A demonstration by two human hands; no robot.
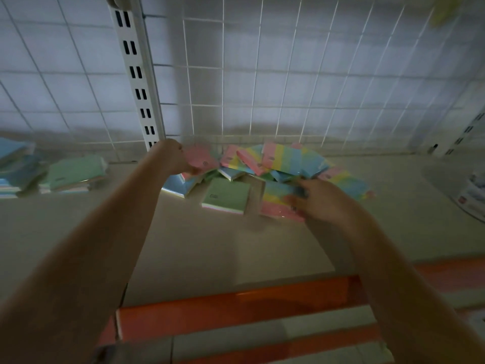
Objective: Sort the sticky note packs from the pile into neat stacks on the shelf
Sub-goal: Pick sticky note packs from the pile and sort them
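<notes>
On the pale shelf [199, 248], the left hand [174, 157] pinches a pink sticky note pack [200, 158] at the pile's [278, 164] left edge; the right hand [319, 199] curls its fingers [295, 203] around a striped pastel pack [278, 203] in front; a green pack [227, 197] lies flat between them.

A shop: slotted shelving upright [136, 82], wire grid back panel [288, 74], orange shelf-edge strip [236, 308].

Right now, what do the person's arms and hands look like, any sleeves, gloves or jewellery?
Both forearms are bare all the way to the frame's edge, no sleeves showing. The left hand and right hand wear no gloves; no rings, watch or bracelet are visible, though the image is dim and blurred.
</notes>
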